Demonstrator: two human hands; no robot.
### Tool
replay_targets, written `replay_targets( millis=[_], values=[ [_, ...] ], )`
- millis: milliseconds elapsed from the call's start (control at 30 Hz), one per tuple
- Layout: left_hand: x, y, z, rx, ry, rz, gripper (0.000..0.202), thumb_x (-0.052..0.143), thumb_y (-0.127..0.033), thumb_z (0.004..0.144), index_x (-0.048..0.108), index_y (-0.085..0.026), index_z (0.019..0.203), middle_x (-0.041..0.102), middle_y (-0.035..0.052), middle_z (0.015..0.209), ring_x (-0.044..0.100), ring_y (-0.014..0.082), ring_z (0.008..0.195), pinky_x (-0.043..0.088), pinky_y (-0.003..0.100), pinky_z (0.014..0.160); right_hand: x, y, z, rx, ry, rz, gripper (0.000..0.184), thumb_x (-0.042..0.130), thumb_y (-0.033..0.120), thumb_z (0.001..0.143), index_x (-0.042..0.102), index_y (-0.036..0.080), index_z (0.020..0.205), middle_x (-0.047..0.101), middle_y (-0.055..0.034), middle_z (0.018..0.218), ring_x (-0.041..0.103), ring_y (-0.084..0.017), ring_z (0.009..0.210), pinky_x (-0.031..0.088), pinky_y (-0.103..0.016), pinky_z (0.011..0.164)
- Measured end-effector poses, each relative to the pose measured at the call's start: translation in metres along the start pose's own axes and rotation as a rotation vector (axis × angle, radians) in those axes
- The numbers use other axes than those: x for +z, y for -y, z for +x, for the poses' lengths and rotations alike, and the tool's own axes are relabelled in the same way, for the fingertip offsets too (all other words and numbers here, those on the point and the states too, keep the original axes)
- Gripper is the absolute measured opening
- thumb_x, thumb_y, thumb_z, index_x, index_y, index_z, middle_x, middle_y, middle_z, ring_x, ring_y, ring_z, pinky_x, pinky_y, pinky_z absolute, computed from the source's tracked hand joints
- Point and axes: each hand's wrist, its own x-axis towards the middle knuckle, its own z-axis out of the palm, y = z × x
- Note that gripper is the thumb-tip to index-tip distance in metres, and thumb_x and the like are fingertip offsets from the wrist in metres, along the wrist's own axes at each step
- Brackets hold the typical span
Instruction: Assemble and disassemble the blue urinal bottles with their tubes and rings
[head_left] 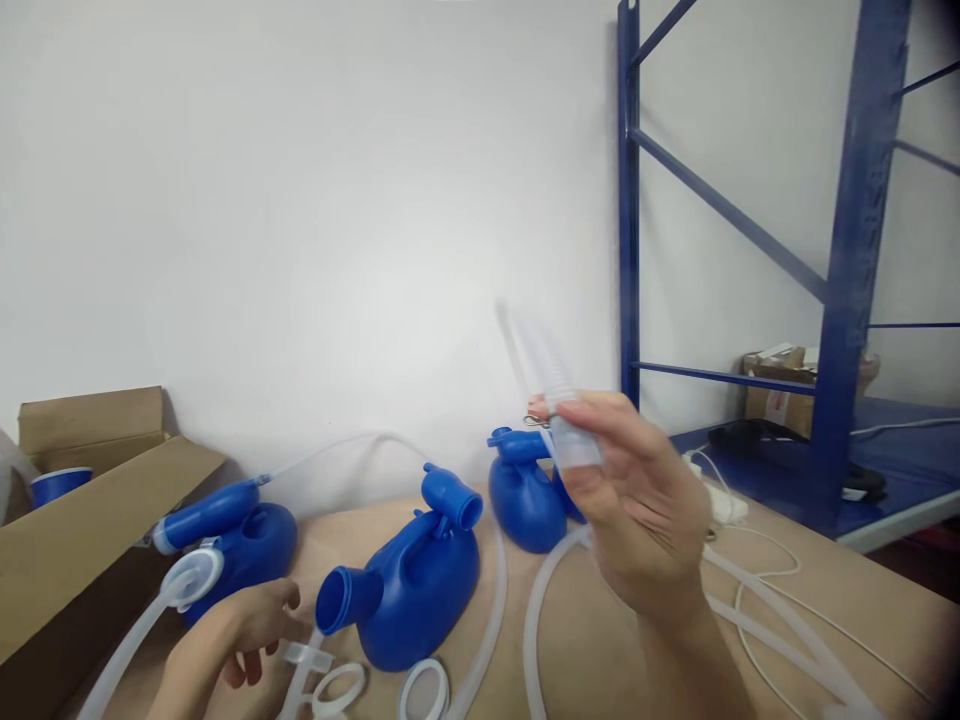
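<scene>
My right hand (645,500) is raised in front of the wall, its fingers closed around a translucent ribbed tube (561,400) that is smeared by motion at its top. By the fingertips shows a small metal wire loop (535,421); what it belongs to is unclear. Low at the left, my left hand (255,630) hangs over the table with loosely bent, parted fingers and nothing visible in them. Beside its fingertips lies a translucent plastic fitting (309,657). Just right of it, a blue plastic urinal bottle (420,610) lies with its wide mouth facing left.
White rings (424,690) lie at the table's front. Another blue bottle (525,500) stands behind; a third (262,540) is at left, by a white cap with hose (193,577). Clear hoses (536,620) cross the table. A cardboard box (97,530) stands left, a blue rack (847,300) right.
</scene>
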Motion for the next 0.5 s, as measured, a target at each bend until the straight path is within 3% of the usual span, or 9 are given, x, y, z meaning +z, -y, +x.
replay_targets(
  millis=[133, 233, 367, 500],
  values=[
    [-0.001, 0.000, 0.008, 0.098, -0.045, -0.050, 0.028, 0.078, -0.009, 0.048, 0.067, -0.022, 0.070, 0.063, 0.0015, 0.055, 0.064, 0.0258, 0.040, 0.043, 0.028, 0.037, -0.002, -0.010, 0.002, 0.062, 0.218, -0.101, 0.032, 0.071, 0.030, 0.102, 0.067, 0.033, 0.134, 0.070, -0.0046, 0.123, 0.065, -0.025, 0.118, 0.057, -0.041, 0.102],
    [-0.012, -0.006, 0.013, 0.178, -0.113, -0.099, 0.023, 0.075, -0.011, 0.050, 0.068, -0.021, 0.070, 0.062, -0.0006, 0.058, 0.064, 0.0223, 0.043, 0.047, 0.027, 0.040, 0.005, -0.017, 0.002, 0.060, 0.338, -0.176, 0.035, 0.073, 0.025, 0.100, 0.066, 0.030, 0.133, 0.069, -0.0040, 0.116, 0.066, -0.022, 0.110, 0.057, -0.037, 0.097],
    [-0.042, -0.017, 0.005, 0.267, -0.218, -0.141, 0.029, 0.080, -0.034, 0.057, 0.074, -0.016, 0.080, 0.067, 0.0015, 0.060, 0.070, 0.0248, 0.054, 0.057, 0.030, 0.051, 0.015, -0.021, -0.001, 0.029, 0.450, -0.335, 0.027, 0.059, 0.019, 0.107, 0.070, 0.028, 0.129, 0.064, -0.0059, 0.111, 0.064, -0.021, 0.105, 0.056, -0.037, 0.095],
    [-0.073, -0.029, -0.030, 0.327, -0.270, -0.192, 0.053, 0.078, -0.062, 0.066, 0.077, -0.016, 0.093, 0.080, 0.0036, 0.084, 0.078, 0.0263, 0.078, 0.064, 0.030, 0.072, 0.025, -0.020, -0.004, 0.041, 0.673, -0.387, 0.021, 0.054, 0.023, 0.109, 0.071, 0.025, 0.122, 0.057, -0.0103, 0.140, 0.052, -0.026, 0.138, 0.044, -0.044, 0.117]
  ],
)
